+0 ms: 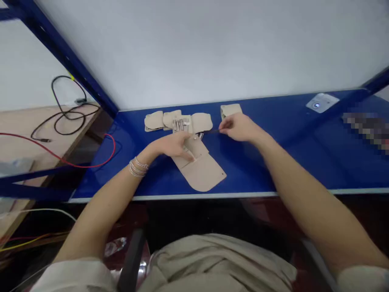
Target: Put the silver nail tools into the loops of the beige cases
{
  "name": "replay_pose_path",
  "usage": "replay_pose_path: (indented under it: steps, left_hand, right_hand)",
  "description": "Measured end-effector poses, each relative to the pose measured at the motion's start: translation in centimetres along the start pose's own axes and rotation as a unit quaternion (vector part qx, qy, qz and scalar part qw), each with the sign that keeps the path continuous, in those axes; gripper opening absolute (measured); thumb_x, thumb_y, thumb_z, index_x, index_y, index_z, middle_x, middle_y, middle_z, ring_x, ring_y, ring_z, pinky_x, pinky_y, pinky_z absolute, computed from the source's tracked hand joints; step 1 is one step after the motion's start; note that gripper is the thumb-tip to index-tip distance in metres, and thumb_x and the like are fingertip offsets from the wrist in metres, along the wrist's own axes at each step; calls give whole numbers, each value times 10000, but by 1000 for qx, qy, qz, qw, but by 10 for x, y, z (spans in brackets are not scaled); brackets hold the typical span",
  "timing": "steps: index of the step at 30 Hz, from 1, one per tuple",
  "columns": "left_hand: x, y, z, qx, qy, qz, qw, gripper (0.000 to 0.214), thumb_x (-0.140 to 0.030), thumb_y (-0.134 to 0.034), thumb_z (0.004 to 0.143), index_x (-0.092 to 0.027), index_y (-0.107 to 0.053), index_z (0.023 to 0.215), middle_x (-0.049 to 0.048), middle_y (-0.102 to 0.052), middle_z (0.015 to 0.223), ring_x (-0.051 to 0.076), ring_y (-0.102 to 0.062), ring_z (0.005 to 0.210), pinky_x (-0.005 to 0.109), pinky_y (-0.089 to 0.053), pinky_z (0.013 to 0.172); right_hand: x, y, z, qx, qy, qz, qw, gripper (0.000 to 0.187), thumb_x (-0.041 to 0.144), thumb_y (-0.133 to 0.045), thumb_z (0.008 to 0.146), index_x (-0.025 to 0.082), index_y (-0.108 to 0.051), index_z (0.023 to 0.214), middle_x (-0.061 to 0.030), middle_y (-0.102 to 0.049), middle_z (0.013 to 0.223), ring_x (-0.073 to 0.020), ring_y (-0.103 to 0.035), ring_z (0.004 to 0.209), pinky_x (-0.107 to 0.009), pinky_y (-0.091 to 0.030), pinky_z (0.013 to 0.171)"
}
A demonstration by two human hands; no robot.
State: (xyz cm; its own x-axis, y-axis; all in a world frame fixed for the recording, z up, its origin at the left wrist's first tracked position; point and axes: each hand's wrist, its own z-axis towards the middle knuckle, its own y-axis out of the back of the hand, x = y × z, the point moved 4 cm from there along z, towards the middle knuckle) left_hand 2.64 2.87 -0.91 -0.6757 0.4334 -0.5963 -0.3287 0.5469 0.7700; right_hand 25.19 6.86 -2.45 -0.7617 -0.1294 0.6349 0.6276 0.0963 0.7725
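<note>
a blue tabletop (267, 158) carries an unfolded beige manicure case (200, 174) with steel tools (179, 125) in its slots. the left hand (174, 145) lies open, its fingers (190, 157) resting on the case's flap. the right hand (239, 127) is closed in a pinch on a slim dark tool (212, 131) just beside the case, near a small beige pouch (231, 109). silver bracelets (137, 167) circle the left wrist.

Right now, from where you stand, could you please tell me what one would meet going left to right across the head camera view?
Black cable, silver bracelets, left hand, lower flap of the beige fold-out case, right hand, silver plate with a blue light.
</note>
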Motion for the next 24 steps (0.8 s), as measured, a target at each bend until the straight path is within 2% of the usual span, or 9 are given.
replay_pose_path:
  steps: [3, 6, 8, 12, 15, 20, 24]
  left_hand:
    - [0, 1, 2, -27, 4, -18, 999, 480, -408, -791, 634, -135, -676, 1011, 42, -718, 934, 232, -673, 855, 296, -527, 751]
    - [-1, 2, 2, -57, -5, -45, 997, 482, -396, -794, 643, -134, -675, 1029, 48, -717, 942, 245, -670, 886, 328, -529, 808]
    - [0, 3, 2, -77, -6, -57, 995, 516, -397, -799, 643, -131, -671, 1065, 63, -714, 989, 261, -666, 920, 350, -529, 827]
    - [2, 4, 3, -97, -4, -67, 993, 521, -402, -808, 636, -122, -669, 1053, 72, -703, 1013, 269, -660, 928, 364, -529, 829]
    - [3, 4, 4, -106, -19, -82, 991, 500, -392, -815, 634, -121, -671, 1029, 55, -698, 968, 254, -655, 909, 363, -529, 843]
    - [4, 4, 5, -143, -32, -122, 982, 473, -379, -824, 638, -116, -672, 1001, 59, -697, 954, 254, -648, 935, 371, -515, 909]
    - [1, 3, 5, -152, -42, -136, 978, 500, -349, -824, 630, -113, -665, 1041, 65, -699, 989, 258, -650, 951, 376, -515, 915]
  right_hand:
    - [-1, 9, 2, -82, 17, 49, 995, 67, 122, -679, 708, 179, -712, 720, -42, -717, 720, -207, -665, 725, -349, -531, 725]
    - [4, 13, 0, -119, 44, 159, 979, 36, 152, -701, 729, 187, -709, 730, -35, -700, 703, -179, -638, 666, -320, -519, 646]
    - [10, 10, -3, -103, 63, 252, 960, 36, 187, -742, 729, 187, -708, 742, -24, -679, 672, -151, -608, 608, -291, -495, 575]
    - [22, 4, -8, -59, 93, 383, 917, 198, 283, -838, 680, 173, -698, 768, -6, -647, 610, -122, -590, 549, -261, -480, 524]
    - [28, -1, -10, -43, 93, 410, 906, 267, 311, -867, 651, 161, -681, 769, -14, -654, 613, -128, -610, 554, -255, -488, 512]
    - [31, -13, -11, -48, 77, 380, 921, 281, 287, -871, 635, 163, -639, 734, -23, -661, 633, -127, -603, 539, -247, -469, 457]
    - [32, -19, -11, -65, 80, 372, 922, 304, 297, -879, 602, 175, -635, 737, -14, -667, 634, -127, -599, 532, -236, -439, 425]
